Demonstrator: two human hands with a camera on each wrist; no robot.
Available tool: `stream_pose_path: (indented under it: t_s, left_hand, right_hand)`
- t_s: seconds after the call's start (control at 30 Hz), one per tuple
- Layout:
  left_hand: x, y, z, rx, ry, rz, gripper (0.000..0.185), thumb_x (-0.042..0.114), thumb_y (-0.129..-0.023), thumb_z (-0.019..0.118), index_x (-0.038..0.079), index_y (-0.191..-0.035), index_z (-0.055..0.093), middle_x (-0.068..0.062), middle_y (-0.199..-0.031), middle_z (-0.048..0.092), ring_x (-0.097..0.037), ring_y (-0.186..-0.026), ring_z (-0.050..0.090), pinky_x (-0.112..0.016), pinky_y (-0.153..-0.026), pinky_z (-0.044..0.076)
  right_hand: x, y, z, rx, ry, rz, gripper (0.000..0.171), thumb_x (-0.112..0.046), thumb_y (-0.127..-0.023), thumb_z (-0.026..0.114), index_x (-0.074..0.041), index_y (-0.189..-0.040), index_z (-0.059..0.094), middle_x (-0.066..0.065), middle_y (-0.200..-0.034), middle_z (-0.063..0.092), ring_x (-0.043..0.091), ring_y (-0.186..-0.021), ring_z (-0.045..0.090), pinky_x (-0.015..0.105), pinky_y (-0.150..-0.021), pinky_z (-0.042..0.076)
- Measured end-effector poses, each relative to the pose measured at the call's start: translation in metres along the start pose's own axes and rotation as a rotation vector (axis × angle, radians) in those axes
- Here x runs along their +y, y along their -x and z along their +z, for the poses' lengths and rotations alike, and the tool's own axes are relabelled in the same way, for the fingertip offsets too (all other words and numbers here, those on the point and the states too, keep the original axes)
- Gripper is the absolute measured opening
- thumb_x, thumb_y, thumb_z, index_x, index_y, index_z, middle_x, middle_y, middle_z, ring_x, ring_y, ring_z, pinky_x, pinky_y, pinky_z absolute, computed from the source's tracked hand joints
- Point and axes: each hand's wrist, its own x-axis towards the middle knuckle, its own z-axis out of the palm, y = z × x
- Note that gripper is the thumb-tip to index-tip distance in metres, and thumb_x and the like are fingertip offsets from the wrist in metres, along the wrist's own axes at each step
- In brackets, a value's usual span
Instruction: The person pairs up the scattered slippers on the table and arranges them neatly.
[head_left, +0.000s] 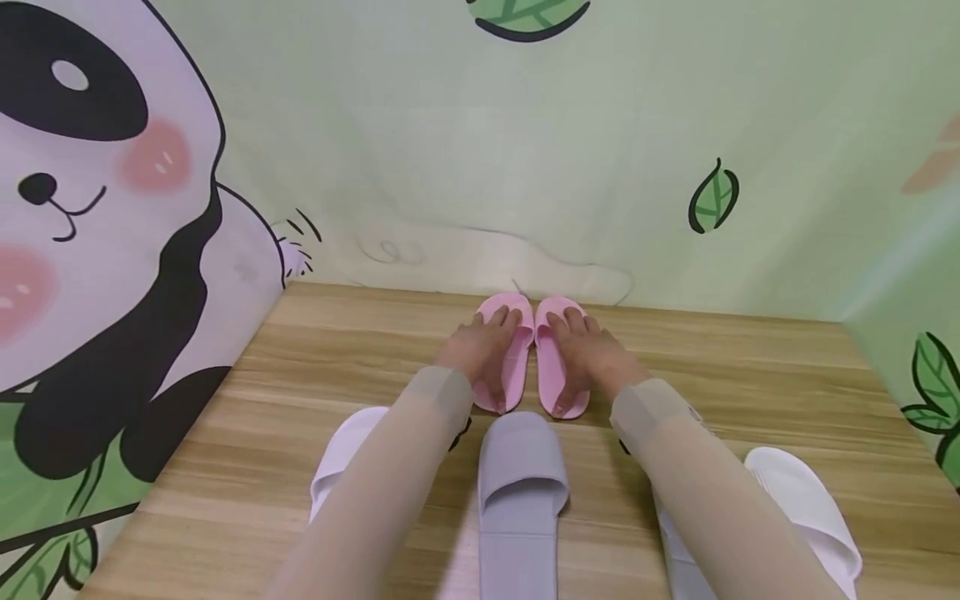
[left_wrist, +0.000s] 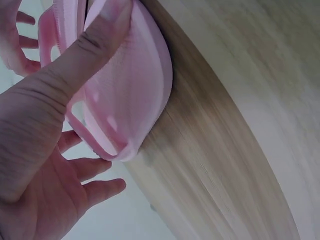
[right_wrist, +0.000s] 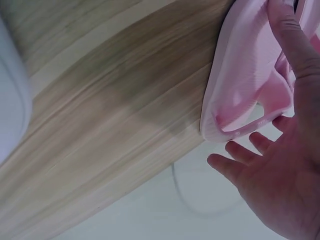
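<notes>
Two pink slippers stand side by side on the wooden floor (head_left: 750,392), toes against the back wall. My left hand (head_left: 480,350) rests on the left pink slipper (head_left: 520,371), fingers stretched over its strap. My right hand (head_left: 596,354) lies the same way on the right pink slipper (head_left: 551,367). In the left wrist view the thumb (left_wrist: 80,55) presses along the pink slipper (left_wrist: 135,90) while the fingers (left_wrist: 95,167) spread straight. The right wrist view shows the thumb (right_wrist: 295,45) on the other pink slipper (right_wrist: 245,75), with the fingers (right_wrist: 235,165) splayed.
A grey slipper (head_left: 521,483) lies just behind the pink pair, between my forearms. One white slipper (head_left: 345,454) sits under my left arm and another white slipper (head_left: 806,500) to the right. A panda wall (head_left: 112,208) closes the left side and a green leaf-print wall (head_left: 600,167) the back.
</notes>
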Motion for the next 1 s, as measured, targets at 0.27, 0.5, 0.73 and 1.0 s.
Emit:
stream_pose_path:
  t_s: [0.27, 0.5, 0.73, 1.0]
  left_hand:
    - [-0.001, 0.001, 0.0, -0.001, -0.001, -0.002, 0.143, 0.041, -0.058, 0.103, 0.015, -0.167, 0.013, -0.014, -0.175, 0.012, -0.048, -0.157, 0.023, -0.066, -0.12, 0.033]
    - [0.005, 0.004, -0.005, 0.003, -0.056, 0.02, 0.142, 0.042, -0.059, 0.102, 0.013, -0.167, 0.014, -0.016, -0.171, 0.02, -0.044, -0.155, 0.028, -0.067, -0.118, 0.036]
    - [0.009, 0.008, -0.009, -0.018, -0.089, 0.011, 0.142, 0.042, -0.061, 0.101, 0.012, -0.168, 0.012, -0.014, -0.163, 0.029, -0.036, -0.146, 0.04, -0.059, -0.113, 0.045]
    - [0.003, 0.005, -0.014, -0.079, 0.029, -0.007, 0.133, 0.045, -0.074, 0.093, 0.014, -0.168, 0.006, -0.015, -0.175, 0.008, -0.044, -0.158, 0.02, -0.061, -0.121, 0.035]
  right_hand:
    - [-0.001, -0.003, 0.0, -0.007, 0.045, -0.024, 0.149, -0.044, -0.059, 0.101, -0.007, -0.167, 0.005, 0.026, -0.169, 0.015, 0.049, -0.153, 0.024, 0.06, -0.121, 0.035]
    - [0.005, 0.001, -0.001, -0.045, 0.004, -0.015, 0.15, -0.044, -0.063, 0.1, -0.009, -0.167, -0.003, 0.025, -0.172, 0.005, 0.049, -0.156, 0.016, 0.062, -0.124, 0.029]
    - [0.006, 0.007, -0.004, -0.058, -0.025, -0.024, 0.146, -0.042, -0.067, 0.097, -0.01, -0.167, -0.003, 0.025, -0.173, 0.001, 0.051, -0.158, 0.01, 0.064, -0.126, 0.022]
    - [0.009, 0.01, -0.005, -0.045, -0.05, -0.048, 0.142, -0.044, -0.07, 0.095, -0.007, -0.167, -0.002, 0.029, -0.172, -0.003, 0.054, -0.156, 0.01, 0.064, -0.126, 0.018]
